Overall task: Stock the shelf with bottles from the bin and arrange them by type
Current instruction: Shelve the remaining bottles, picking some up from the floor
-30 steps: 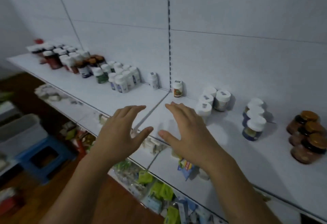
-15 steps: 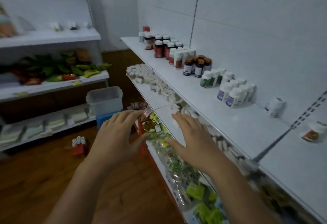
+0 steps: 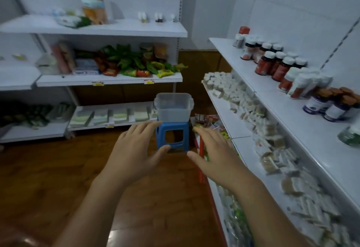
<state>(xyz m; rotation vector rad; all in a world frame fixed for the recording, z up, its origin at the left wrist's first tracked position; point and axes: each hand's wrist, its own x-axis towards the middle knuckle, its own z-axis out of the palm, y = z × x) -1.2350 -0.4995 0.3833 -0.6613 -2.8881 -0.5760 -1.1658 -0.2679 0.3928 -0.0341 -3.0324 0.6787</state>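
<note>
hands outstretched, palms down: left hand (image 3: 136,152) and right hand (image 3: 215,152), fingers released, holding nothing, before clear bin (image 3: 173,107) on blue stool (image 3: 172,136); bottles (image 3: 276,62) line shelf (image 3: 303,118) at right.

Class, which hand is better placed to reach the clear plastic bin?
Left, probably: the left hand reaches just below the clear plastic bin; the right hand aims beside the blue stool.

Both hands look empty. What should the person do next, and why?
Probably reach forward to the clear bin on the blue stool to fetch stock for the shelf: the left hand and right hand are open, empty and pointed at it. Its contents are too blurred to tell.
</note>
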